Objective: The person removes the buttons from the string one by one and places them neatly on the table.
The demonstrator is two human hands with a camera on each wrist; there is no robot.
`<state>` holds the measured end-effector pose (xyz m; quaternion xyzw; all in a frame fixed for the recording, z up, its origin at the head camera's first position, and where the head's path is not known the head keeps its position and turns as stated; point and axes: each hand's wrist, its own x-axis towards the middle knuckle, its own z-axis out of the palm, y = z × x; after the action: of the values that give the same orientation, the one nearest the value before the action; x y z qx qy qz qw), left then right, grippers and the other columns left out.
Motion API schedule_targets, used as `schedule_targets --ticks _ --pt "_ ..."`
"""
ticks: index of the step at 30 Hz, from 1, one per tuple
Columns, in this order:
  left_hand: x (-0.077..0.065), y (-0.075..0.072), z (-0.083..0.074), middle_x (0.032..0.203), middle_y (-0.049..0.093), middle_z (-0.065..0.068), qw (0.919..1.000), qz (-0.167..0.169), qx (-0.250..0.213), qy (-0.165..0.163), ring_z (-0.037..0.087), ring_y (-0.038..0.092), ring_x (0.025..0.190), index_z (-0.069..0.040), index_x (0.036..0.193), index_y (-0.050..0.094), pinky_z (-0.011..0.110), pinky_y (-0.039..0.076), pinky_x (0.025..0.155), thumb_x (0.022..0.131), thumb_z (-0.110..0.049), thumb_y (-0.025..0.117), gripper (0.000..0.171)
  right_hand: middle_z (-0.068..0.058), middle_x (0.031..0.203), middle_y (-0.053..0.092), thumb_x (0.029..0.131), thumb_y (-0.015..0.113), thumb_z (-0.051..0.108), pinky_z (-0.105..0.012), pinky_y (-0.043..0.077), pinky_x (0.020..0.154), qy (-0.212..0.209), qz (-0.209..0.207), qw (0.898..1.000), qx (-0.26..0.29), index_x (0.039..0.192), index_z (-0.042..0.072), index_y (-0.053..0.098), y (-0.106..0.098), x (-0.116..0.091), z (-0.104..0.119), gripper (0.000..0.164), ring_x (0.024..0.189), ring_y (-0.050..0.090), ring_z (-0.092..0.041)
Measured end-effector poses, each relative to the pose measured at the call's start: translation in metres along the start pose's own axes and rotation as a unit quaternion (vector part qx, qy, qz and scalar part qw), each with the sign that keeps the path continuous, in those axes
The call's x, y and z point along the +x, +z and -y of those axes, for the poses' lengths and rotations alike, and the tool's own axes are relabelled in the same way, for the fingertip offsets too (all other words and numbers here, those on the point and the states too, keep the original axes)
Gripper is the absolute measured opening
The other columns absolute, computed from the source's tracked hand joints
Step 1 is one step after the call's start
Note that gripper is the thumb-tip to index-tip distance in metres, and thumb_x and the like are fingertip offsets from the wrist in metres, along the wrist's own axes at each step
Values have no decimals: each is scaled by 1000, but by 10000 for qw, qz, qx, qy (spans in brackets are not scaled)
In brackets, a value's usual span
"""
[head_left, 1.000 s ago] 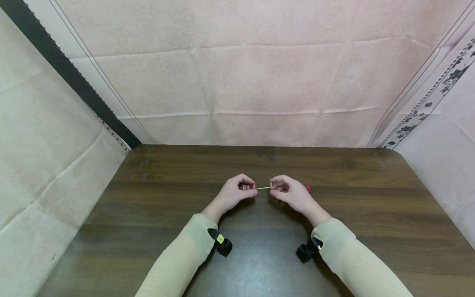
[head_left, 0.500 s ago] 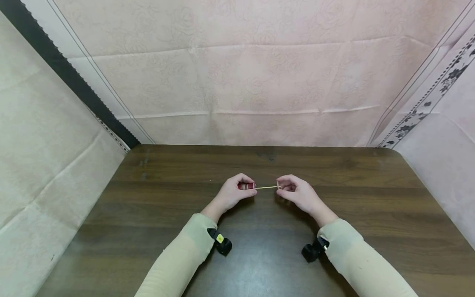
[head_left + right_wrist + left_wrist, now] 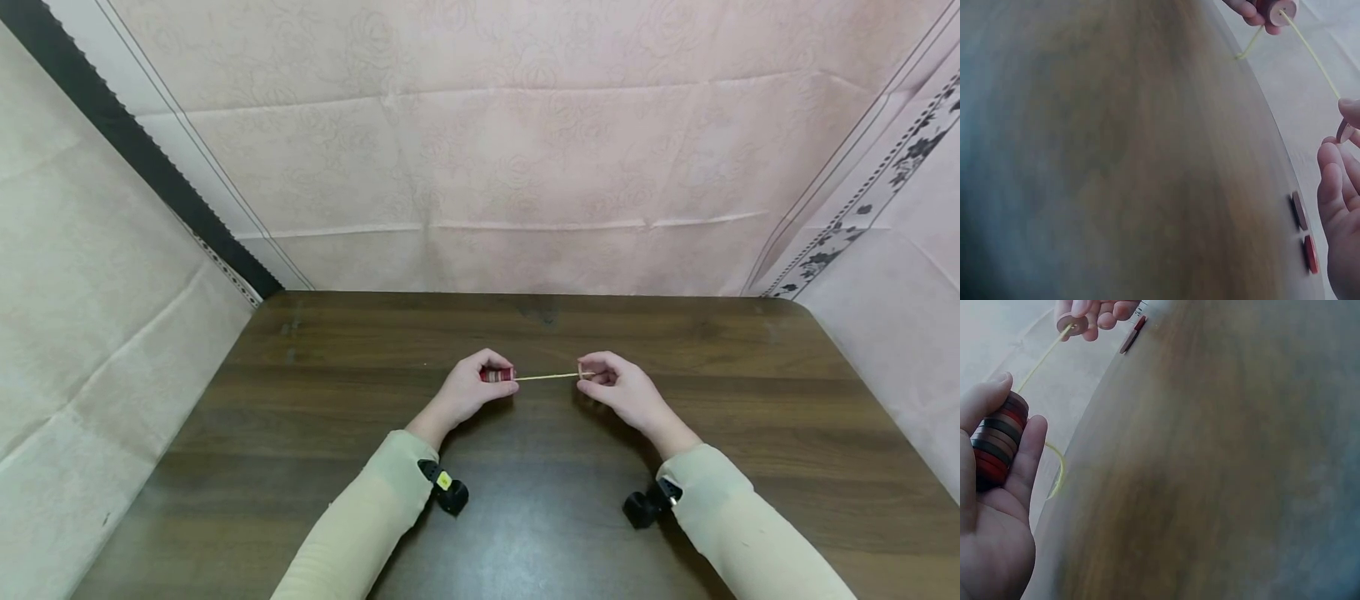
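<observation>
In the head view my left hand [image 3: 463, 398] grips a stack of round buttons [image 3: 497, 375] lying sideways. Red, dark and pinkish-brown buttons show in the left wrist view, packed face to face between thumb and fingers. A thin yellow string [image 3: 547, 377] runs taut from the stack's right end to my right hand [image 3: 626, 396]. There, thumb and fingers pinch a single pinkish-brown button [image 3: 1071, 324], which the string reaches at its middle. A short curved tail of string [image 3: 1060, 464] hangs beside the stack.
On the wooden table [image 3: 525, 500], a loose brown button [image 3: 1299, 210] and a red button [image 3: 1311, 254] lie near my right hand. Pale patterned cloth [image 3: 487, 167] hangs behind the table's far edge. Black wrist cameras [image 3: 453, 497] sit at both cuffs.
My right hand has moved to the right with its button, away from the left hand. The visible stretch of string between the hands has grown longer. My left hand has stayed almost still.
</observation>
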<state>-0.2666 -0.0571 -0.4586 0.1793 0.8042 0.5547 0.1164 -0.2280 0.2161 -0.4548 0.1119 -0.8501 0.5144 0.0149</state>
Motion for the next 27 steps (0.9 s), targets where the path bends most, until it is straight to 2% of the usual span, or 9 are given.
schedule_targets --ticks 7,10,16,23,27 --pt "-17 -4 -33 98 61 2 9999 78 67 85 14 54 86 -5 106 61 30 46 76 83 -16 72 27 -13 99 63 86 69 12 -22 48 70 3 -165 9998 -120 116 0 58 -11 -4 -10 35 84 59 -13" --pt "-18 -5 -35 98 62 3 9999 55 57 71 15 55 86 -5 106 61 30 47 76 83 -15 72 27 -14 100 63 87 68 11 -22 48 69 129 -129 9998 -100 118 -2 57 -17 -8 -7 36 84 59 -12" --pt "-18 -6 -36 99 61 3 9999 46 140 -10 16 55 87 -6 106 62 30 46 77 83 -16 72 26 -19 103 61 87 65 5 -21 47 69 337 -213 9987 -312 118 -6 55 -26 -19 18 34 84 57 -14" --pt "-20 -6 -35 98 61 2 9999 48 154 46 14 54 87 -6 105 62 30 46 77 83 -16 72 26 -17 100 63 86 68 9 -19 46 68 42 -500 9980 -395 118 -4 56 -31 -17 -18 36 81 57 -6" --pt "-20 -7 -34 98 61 2 9999 46 148 45 14 54 87 -6 105 62 30 46 77 83 -16 72 26 -14 97 63 86 68 11 -18 45 69 176 -612 9960 -629 118 -2 57 -34 -19 -22 36 80 56 -9"
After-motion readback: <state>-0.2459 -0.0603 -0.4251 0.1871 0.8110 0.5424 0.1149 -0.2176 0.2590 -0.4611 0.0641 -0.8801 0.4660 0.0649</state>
